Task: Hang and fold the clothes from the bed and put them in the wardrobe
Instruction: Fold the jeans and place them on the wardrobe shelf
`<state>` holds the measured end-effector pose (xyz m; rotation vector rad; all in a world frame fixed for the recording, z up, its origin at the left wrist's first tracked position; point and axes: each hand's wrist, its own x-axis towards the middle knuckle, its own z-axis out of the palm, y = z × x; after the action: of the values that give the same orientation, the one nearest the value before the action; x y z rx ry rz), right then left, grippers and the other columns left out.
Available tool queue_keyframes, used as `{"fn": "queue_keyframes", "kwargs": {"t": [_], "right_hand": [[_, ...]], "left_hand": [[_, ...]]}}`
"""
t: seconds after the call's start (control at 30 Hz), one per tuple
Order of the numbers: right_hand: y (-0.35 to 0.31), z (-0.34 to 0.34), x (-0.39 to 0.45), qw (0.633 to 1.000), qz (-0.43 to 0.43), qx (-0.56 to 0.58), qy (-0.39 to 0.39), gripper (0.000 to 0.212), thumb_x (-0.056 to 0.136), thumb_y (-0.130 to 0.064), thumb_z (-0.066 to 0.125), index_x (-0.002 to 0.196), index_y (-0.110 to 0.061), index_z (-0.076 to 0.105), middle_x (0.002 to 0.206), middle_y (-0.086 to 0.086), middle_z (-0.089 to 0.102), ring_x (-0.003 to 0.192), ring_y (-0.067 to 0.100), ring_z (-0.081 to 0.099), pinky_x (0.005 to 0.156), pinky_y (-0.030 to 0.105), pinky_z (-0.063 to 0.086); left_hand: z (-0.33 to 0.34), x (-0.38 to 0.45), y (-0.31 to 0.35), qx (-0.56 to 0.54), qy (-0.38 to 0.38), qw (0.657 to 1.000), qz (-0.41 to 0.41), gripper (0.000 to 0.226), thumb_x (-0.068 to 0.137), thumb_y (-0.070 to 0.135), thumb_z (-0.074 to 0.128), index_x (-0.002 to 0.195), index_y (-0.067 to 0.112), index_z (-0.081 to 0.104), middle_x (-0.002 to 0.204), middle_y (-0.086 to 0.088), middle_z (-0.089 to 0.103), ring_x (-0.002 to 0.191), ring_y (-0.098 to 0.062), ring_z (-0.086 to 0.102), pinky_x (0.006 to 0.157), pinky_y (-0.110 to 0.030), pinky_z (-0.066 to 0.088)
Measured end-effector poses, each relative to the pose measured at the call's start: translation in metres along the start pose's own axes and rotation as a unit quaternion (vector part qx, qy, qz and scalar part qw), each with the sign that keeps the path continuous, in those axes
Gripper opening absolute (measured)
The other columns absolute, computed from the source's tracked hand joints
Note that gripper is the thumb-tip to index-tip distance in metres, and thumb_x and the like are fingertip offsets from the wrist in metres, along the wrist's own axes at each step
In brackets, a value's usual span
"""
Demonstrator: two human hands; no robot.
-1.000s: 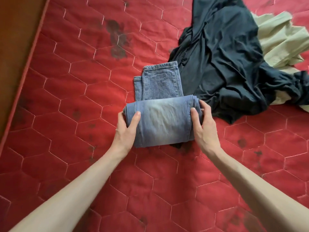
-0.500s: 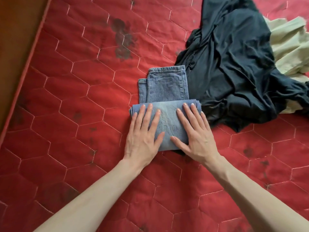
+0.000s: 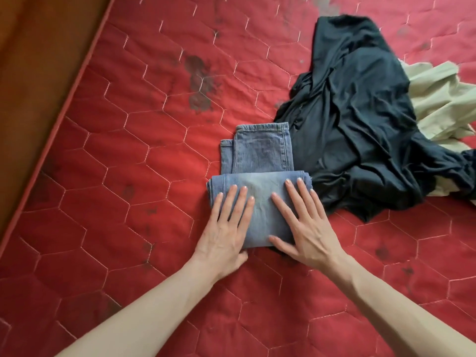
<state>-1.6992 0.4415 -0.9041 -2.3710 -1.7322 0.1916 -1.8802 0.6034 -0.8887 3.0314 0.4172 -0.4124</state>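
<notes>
Head view: faded blue denim jeans (image 3: 260,173), folded into a thick rectangular bundle, lie on the red mattress (image 3: 128,176) with its hexagon quilting and dark blotches. Beside them, touching, a crumpled black garment (image 3: 360,130) over a pale beige cloth (image 3: 443,104). A second ago the hands gripped the fold's sides — now both lie flat on top. Left hand (image 3: 226,233) and right hand (image 3: 306,228) press down, fingers (image 3: 304,194) straight and spread, holding nothing — arms reaching forward.
</notes>
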Motion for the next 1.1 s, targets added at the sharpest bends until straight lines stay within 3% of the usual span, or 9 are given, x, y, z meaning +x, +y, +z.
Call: {"fn": "queue_keyframes", "kwargs": {"t": [0.2, 0.3, 0.43, 0.57, 0.67, 0.73, 0.83, 0.97, 1.1], "right_hand": [[0.008, -0.008, -0.015, 0.997, -0.048, -0.036, -0.037, 0.103, 0.073, -0.043, 0.072, 0.164, -0.022, 0.028, 0.170, 0.015, 0.023, 0.157, 0.044, 0.018, 0.121, 0.060, 0.030], [0.002, -0.020, -0.017, 0.998, -0.021, 0.003, -0.057, 0.105, 0.069, -0.036, 0.070, 0.164, -0.025, 0.028, 0.169, 0.008, 0.028, 0.157, 0.038, 0.021, 0.122, 0.054, 0.032], [-0.010, -0.045, -0.032, 0.994, 0.004, 0.069, -0.079, 0.102, 0.064, -0.038, 0.072, 0.159, -0.028, 0.036, 0.163, -0.006, 0.039, 0.155, 0.026, 0.030, 0.122, 0.041, 0.031], [-0.028, -0.075, -0.057, 0.991, -0.019, 0.108, -0.081, 0.083, 0.063, -0.044, 0.070, 0.143, -0.027, 0.053, 0.142, -0.012, 0.061, 0.134, 0.019, 0.056, 0.104, 0.040, 0.050], [-0.045, -0.092, -0.081, 0.988, -0.031, 0.133, -0.072, 0.069, 0.068, -0.051, 0.074, 0.132, -0.028, 0.059, 0.118, -0.016, 0.071, 0.106, 0.012, 0.070, 0.084, 0.032, 0.058], [-0.054, -0.095, -0.094, 0.980, 0.012, 0.180, -0.085, 0.064, 0.071, -0.057, 0.078, 0.128, -0.037, 0.056, 0.109, -0.022, 0.072, 0.093, 0.005, 0.072, 0.078, 0.030, 0.058], [-0.065, -0.083, -0.105, 0.938, 0.105, 0.313, -0.105, 0.065, 0.074, -0.054, 0.088, 0.127, -0.040, 0.052, 0.111, -0.021, 0.072, 0.100, 0.001, 0.072, 0.085, 0.027, 0.057], [-0.082, -0.049, -0.102, 0.892, 0.207, 0.397, -0.066, 0.074, 0.079, -0.031, 0.090, 0.139, -0.034, 0.048, 0.123, -0.016, 0.068, 0.119, 0.007, 0.064, 0.101, 0.019, 0.045], [-0.099, -0.015, -0.100, 0.875, 0.284, 0.389, -0.050, 0.085, 0.083, -0.030, 0.087, 0.153, -0.021, 0.039, 0.147, -0.008, 0.050, 0.137, 0.002, 0.045, 0.115, 0.013, 0.029]], "left_hand": [[-0.013, 0.015, 0.030, -0.040, 0.002, 0.996, -0.076, 0.100, 0.067, 0.016, 0.074, 0.156, -0.002, 0.032, 0.165, -0.030, 0.027, 0.154, -0.050, 0.022, 0.124, -0.061, 0.024], [-0.028, 0.010, 0.033, -0.071, -0.024, 0.994, -0.080, 0.096, 0.068, 0.016, 0.075, 0.155, 0.000, 0.039, 0.162, -0.026, 0.037, 0.151, -0.047, 0.033, 0.123, -0.058, 0.028], [-0.065, -0.016, 0.031, -0.123, -0.073, 0.988, -0.050, 0.086, 0.081, 0.020, 0.064, 0.158, 0.003, 0.028, 0.158, -0.019, 0.041, 0.148, -0.038, 0.036, 0.124, -0.049, 0.025], [-0.088, -0.060, 0.026, -0.207, -0.107, 0.971, -0.052, 0.075, 0.080, 0.031, 0.057, 0.147, 0.015, 0.026, 0.127, -0.009, 0.065, 0.114, -0.033, 0.063, 0.094, -0.039, 0.050], [-0.088, -0.098, 0.018, -0.287, -0.139, 0.947, -0.034, 0.058, 0.074, 0.037, 0.053, 0.127, 0.029, 0.030, 0.114, 0.000, 0.070, 0.094, -0.033, 0.068, 0.086, -0.042, 0.053], [-0.080, -0.121, 0.011, -0.369, -0.168, 0.913, -0.054, 0.047, 0.071, 0.035, 0.055, 0.114, 0.035, 0.035, 0.099, 0.011, 0.067, 0.072, -0.024, 0.062, 0.076, -0.038, 0.052], [-0.052, -0.152, 0.000, -0.511, -0.162, 0.829, -0.159, 0.035, 0.071, 0.029, 0.062, 0.102, 0.035, 0.047, 0.081, 0.013, 0.067, 0.055, -0.014, 0.044, 0.063, -0.033, 0.045], [-0.001, -0.175, 0.003, -0.569, -0.062, 0.744, -0.345, 0.025, 0.086, 0.030, 0.079, 0.101, 0.029, 0.060, 0.088, 0.014, 0.071, 0.081, -0.004, 0.064, 0.081, -0.031, 0.051], [0.010, -0.184, 0.027, -0.599, -0.045, 0.649, -0.468, 0.050, 0.088, 0.047, 0.079, 0.122, 0.022, 0.053, 0.117, 0.010, 0.063, 0.116, -0.014, 0.061, 0.101, -0.031, 0.044]]}}
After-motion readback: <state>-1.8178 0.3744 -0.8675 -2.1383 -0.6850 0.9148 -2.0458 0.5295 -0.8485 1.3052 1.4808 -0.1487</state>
